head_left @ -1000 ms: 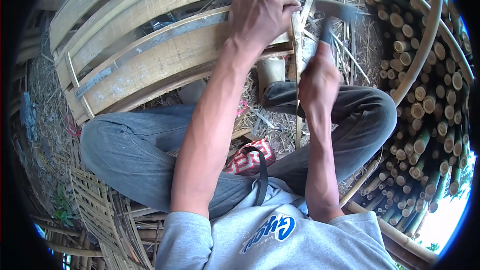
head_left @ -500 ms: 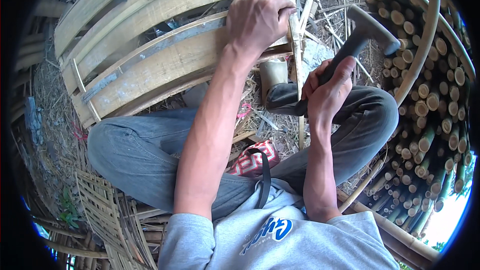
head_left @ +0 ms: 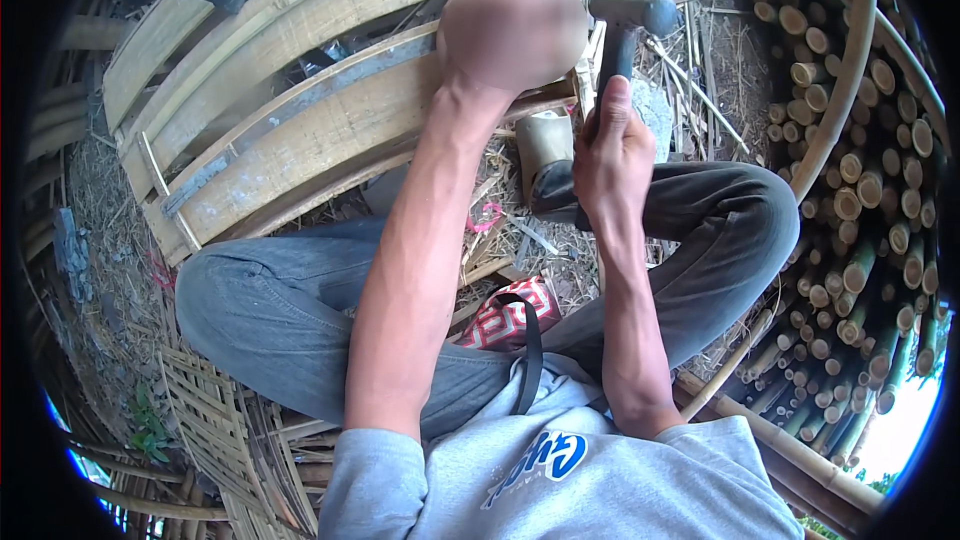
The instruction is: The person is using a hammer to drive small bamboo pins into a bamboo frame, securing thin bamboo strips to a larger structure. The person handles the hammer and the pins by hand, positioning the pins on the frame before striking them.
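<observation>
Straw-littered ground, stacked bamboo poles [head_left: 860, 190] at right: curved bamboo-slat frame [head_left: 300, 140] partly assembled before the seated person, left hand [head_left: 512, 28] gripping its end upright, right hand [head_left: 610, 155] closed around a raised hammer [head_left: 625, 20], nailing judged unfinished.

- I'm seeing the hammer [head_left: 622, 30] showing dull grey metal, matt;
- the bamboo frame [head_left: 330, 130] looking pale, dry, smooth-split;
- trousers [head_left: 290, 310] appearing soft grey cloth.
</observation>
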Tool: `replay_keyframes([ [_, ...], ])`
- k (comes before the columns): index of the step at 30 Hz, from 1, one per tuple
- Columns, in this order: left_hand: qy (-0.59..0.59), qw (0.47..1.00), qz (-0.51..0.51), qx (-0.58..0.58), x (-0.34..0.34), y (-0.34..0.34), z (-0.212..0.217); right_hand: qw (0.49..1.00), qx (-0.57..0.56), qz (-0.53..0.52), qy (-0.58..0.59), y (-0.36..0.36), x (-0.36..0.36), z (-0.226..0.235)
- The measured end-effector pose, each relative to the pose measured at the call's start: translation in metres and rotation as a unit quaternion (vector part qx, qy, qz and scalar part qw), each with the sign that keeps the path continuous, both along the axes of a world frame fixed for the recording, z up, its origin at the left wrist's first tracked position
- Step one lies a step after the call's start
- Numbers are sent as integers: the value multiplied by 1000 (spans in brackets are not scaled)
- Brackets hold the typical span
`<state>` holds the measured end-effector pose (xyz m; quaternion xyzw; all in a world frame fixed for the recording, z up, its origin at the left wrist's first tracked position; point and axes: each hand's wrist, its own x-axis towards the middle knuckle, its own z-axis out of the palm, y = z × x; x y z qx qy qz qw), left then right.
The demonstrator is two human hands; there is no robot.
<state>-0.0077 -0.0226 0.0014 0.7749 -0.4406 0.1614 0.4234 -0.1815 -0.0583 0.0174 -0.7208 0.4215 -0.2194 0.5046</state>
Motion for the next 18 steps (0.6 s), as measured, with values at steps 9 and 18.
replay_keyframes([
  [9,16,1000,-2,-22,-1,-3,-2,998,45,-23,-24,-3,5,0],
  [18,10,1000,2,-26,-1,-2,-6,999,-41,1,27,-4,5,3],
])
